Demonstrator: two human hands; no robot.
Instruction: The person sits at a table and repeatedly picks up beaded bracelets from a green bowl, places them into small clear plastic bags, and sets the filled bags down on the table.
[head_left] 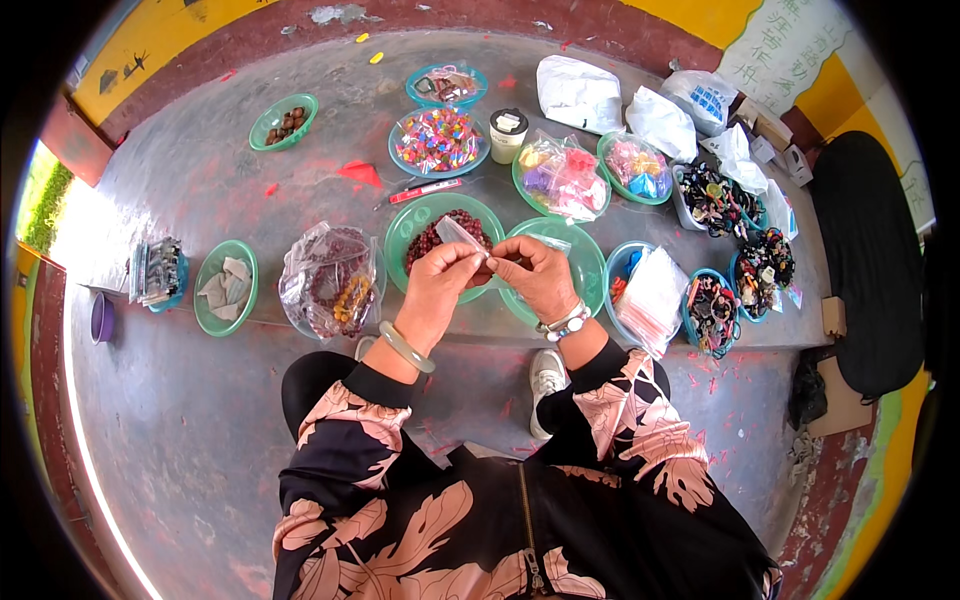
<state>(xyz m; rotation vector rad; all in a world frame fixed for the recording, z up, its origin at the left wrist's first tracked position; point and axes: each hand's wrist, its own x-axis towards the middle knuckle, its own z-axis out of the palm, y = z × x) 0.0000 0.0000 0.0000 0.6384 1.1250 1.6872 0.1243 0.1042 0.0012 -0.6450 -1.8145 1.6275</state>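
My left hand and my right hand meet over two green basins. Between their pinched fingertips is a small clear plastic bag, its body sticking out up and to the left. Behind it, strings of dark red beads lie in the left green basin. Beneath my right hand is the other green basin, with what looks like clear plastic at its far side. Left of my left hand, a basin holds plastic-bagged dark red and yellow bead strings.
Farther back are a basin of colourful small pieces, a lidded cup and a red-and-white pen. To the right stand a basin with clear bags, baskets of dark trinkets and white sacks. Grey cloth pouches sit left.
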